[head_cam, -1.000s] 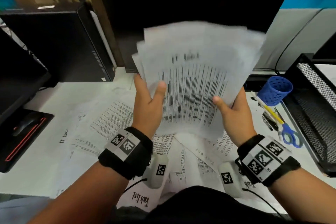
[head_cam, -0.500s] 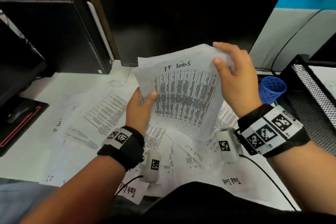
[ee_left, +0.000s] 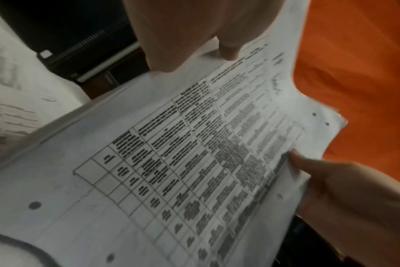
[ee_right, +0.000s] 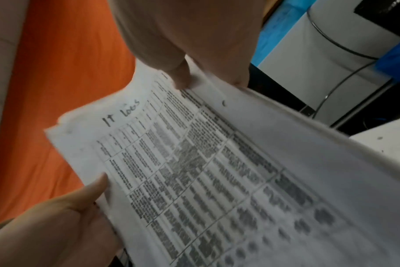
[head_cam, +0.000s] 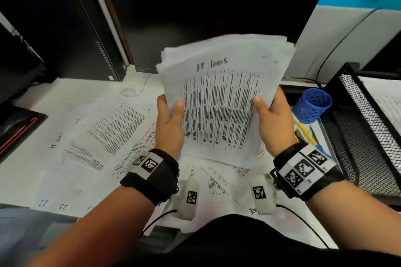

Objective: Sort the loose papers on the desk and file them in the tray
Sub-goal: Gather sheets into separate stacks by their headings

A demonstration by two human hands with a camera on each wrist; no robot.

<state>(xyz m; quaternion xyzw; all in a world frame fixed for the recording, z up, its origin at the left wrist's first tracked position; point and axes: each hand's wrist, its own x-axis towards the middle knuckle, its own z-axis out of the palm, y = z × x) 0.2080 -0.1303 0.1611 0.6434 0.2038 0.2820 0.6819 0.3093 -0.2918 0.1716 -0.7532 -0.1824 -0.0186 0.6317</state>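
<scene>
Above the white table (head_cam: 91, 91), an upright stack of white printed sheets (head_cam: 221, 102), long axis vertical, heading uppermost, is gripped at both side edges by the left hand (head_cam: 170, 124) and right hand (head_cam: 274, 122), thumbs in front.

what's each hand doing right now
Left hand: grips the left edge of the paper stack, thumb on top.
Right hand: grips the stack's right edge, thumb on top.
</scene>
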